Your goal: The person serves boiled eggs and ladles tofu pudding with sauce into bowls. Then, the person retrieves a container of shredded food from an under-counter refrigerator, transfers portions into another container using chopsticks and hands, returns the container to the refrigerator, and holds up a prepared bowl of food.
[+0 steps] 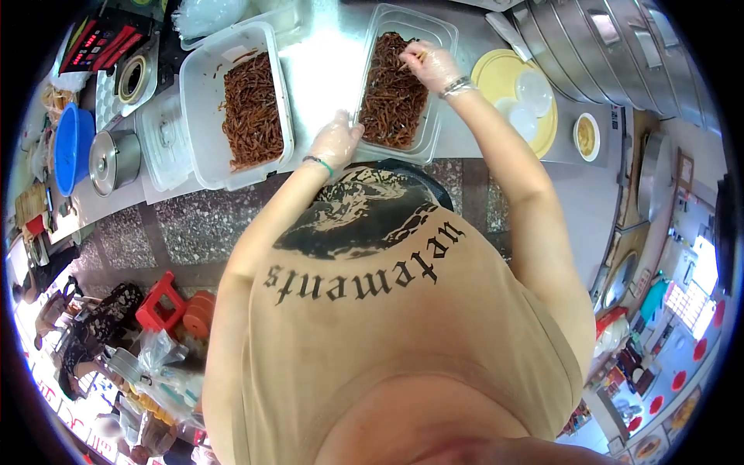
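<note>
A clear plastic container (440, 116) holds dark reddish-brown shredded strips of food (394, 101). My left hand (337, 143), in a thin clear glove, grips the near left rim of this container. Above the strips, toward the far right side, is my right hand (434, 68), gloved the same way. Its fingers are pinched together around something small and yellowish that I cannot make out. To the left stands a larger clear plastic tub (203, 116) with more of the same strips (254, 116).
On the right lie a round yellow lid (496, 74) with clear discs on it and a small bowl (587, 138) of yellow pieces. Stacked metal steamers (597, 46) stand at the far right. A lidded steel pot (115, 161) and blue basin (74, 147) sit left.
</note>
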Demonstrator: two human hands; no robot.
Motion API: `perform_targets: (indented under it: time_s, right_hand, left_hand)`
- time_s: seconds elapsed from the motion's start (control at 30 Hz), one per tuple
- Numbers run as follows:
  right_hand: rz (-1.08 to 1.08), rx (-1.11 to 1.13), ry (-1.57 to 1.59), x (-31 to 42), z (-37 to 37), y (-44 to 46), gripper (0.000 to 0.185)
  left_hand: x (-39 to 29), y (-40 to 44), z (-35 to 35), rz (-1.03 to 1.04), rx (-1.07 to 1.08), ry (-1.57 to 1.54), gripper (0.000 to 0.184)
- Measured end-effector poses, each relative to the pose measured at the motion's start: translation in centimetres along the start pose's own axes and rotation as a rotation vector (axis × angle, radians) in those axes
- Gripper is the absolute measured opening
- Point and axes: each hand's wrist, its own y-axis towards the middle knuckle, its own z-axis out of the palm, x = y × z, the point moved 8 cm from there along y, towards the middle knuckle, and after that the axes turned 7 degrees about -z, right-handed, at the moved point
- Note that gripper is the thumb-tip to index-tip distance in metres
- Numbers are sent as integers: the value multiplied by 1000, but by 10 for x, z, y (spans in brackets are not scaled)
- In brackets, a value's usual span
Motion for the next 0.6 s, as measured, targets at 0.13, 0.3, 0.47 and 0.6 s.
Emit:
perform_targets:
  time_s: [0.13,0.3,0.47,0.6]
  right_hand:
    - [138,27,33,-24,-32,-6,30]
    - [106,-7,-66,-22,-22,-14,24]
    - [-148,-12,90,36,-29,-40,15]
    - [-65,87,-160,31,-15,-59,7]
  left_hand:
    - [0,1,0,5,-9,3,40]
    - [0,3,0,13,-6,-14,41]
    - [-1,3,3,23,1,-9,40]
    - [-2,6,4,25,-7,2,41]
